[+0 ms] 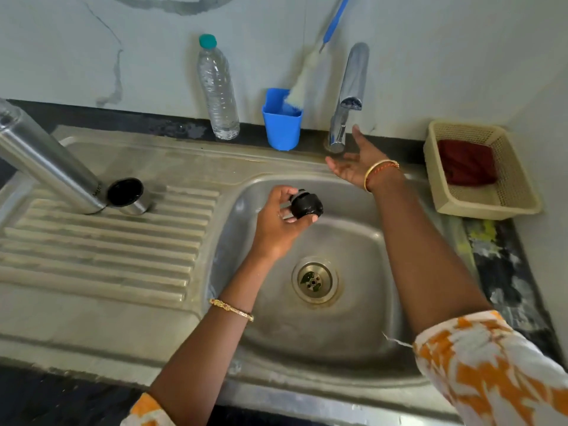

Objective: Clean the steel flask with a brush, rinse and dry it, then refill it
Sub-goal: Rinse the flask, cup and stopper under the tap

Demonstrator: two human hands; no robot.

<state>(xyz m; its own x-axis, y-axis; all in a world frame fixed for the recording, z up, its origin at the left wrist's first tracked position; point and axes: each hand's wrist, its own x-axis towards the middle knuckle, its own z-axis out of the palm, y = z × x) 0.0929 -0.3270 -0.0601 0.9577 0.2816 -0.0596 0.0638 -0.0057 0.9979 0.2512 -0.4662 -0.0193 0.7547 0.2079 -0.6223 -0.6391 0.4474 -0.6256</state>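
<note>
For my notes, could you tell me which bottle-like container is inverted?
The steel flask, leaning mouth-down on the drainboard; the plastic water bottle stands upright, capped.

I have one head view only, worn high and looking steeply down and forward over the sink (307, 339), close in, with the back wall (430, 32) filling the frame's top.
</note>
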